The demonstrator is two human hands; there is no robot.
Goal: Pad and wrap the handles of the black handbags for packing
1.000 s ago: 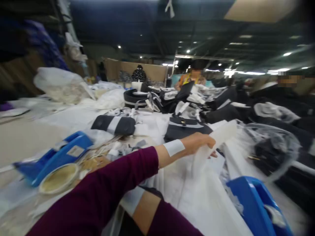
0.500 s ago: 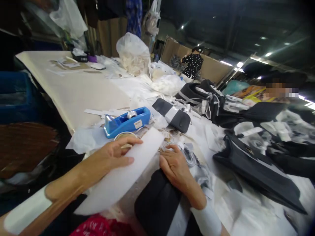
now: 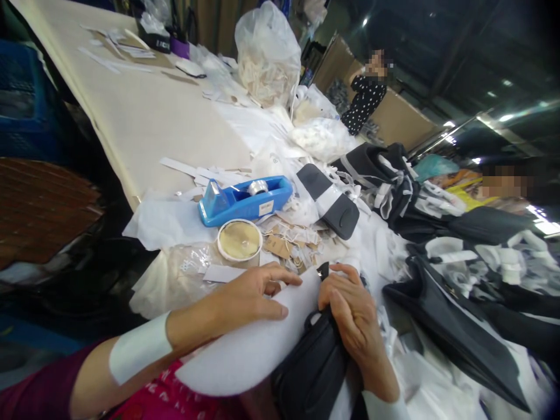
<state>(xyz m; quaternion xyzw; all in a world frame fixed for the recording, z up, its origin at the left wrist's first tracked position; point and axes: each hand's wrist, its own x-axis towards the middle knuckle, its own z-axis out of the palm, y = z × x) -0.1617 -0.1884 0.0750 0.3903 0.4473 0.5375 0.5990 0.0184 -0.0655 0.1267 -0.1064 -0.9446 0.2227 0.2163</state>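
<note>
A curved white sheet (image 3: 245,353), perhaps foam, is held in my left hand (image 3: 258,297), the thumb lying over it. My right hand (image 3: 352,309) is closed on the upper end of a black bag (image 3: 306,367) with a pale band around it. A small black tip (image 3: 322,270) sticks out by its fingers; what it belongs to is hidden. The sheet's edge lies against the bag. Beyond my left hand are a round tub (image 3: 240,240) with yellowish contents and a blue tape dispenser (image 3: 245,198).
Brown tags with strings (image 3: 280,246) lie beside the tub. Another black piece with a white band (image 3: 328,201) sits farther back. Black bags (image 3: 450,326) and white wrapping spread along the right. A large plastic sack (image 3: 269,58) stands at the back; a person in dotted clothing (image 3: 365,102) is beyond.
The view has tilted down and shifted. My right hand has gone from resting on the black bag to gripping its upper end, which is raised. My left hand still has the white sheet.
</note>
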